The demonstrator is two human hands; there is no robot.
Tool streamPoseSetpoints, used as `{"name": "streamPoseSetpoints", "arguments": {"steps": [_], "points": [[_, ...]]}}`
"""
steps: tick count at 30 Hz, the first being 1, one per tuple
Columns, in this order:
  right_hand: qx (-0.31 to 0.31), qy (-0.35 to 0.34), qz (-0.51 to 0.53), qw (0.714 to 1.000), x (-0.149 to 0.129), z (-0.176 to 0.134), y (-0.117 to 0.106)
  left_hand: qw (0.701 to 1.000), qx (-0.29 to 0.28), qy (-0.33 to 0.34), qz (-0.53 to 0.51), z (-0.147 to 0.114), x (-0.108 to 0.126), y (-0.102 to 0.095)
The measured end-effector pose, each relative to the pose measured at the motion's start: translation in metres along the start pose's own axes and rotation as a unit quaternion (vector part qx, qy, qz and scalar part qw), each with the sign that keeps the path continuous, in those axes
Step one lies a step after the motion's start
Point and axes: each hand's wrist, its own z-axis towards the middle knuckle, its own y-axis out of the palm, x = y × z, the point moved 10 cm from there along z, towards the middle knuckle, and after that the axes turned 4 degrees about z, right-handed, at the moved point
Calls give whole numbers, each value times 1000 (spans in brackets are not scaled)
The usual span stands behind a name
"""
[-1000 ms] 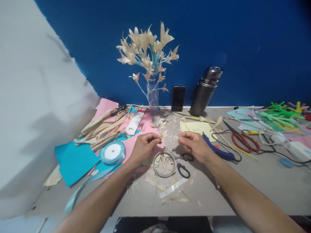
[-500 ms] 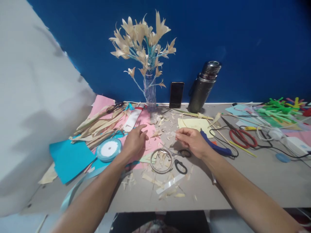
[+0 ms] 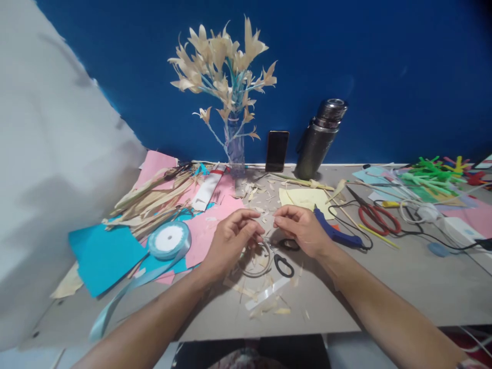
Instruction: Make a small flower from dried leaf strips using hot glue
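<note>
My left hand (image 3: 233, 236) hovers over the left side of a round wire ring (image 3: 265, 266), its fingers curved and apart, with nothing visible in them. Facing it, my right hand (image 3: 302, 228) has thumb and forefinger pinched together; whatever is between them is too small to name. Black-handled scissors (image 3: 284, 266) lie beneath and between the hands, their blades partly hidden. Pale husk scraps (image 3: 251, 190) and a clear strip (image 3: 267, 293) are scattered around. Left of my left hand sits a roll of light blue ribbon (image 3: 169, 239) with its tail hanging loose.
A vase (image 3: 235, 148) of pale husk flowers (image 3: 221, 56), a phone (image 3: 277, 151) and a thermos (image 3: 321, 141) stand at the blue wall. Husk strips (image 3: 154, 200) and blue paper (image 3: 105, 256) lie left; a glue gun (image 3: 338, 233), red-handled scissors (image 3: 378, 218) and cords lie right.
My left hand has moved right, from the pink paper to over the wire ring and close to my right hand. The right hand stays pinched, nearly in place. The view has shifted slightly.
</note>
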Motion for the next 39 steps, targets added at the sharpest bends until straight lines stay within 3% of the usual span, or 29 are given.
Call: {"name": "streamPoseSetpoints", "arguments": {"steps": [6, 12, 16, 19, 30, 39], "points": [[-42, -1, -67, 997, -2, -12, 23, 996, -53, -64, -23, -2, -19, 11], [-112, 32, 10, 993, 12, -13, 32, 975, -68, -141, -156, -6, -24, 23], [-120, 52, 54, 990, 12, -12, 29, 971, -55, -136, -188, -6, -18, 20], [-111, 52, 26, 992, 10, -13, 28, 975, -44, -122, -179, -5, -18, 16], [-115, 31, -63, 991, 8, -18, 31, 996, -32, -68, -47, -6, -11, 10], [-121, 36, -63, 990, 5, -19, 37, 997, -32, -67, -30, -5, -14, 10]]}}
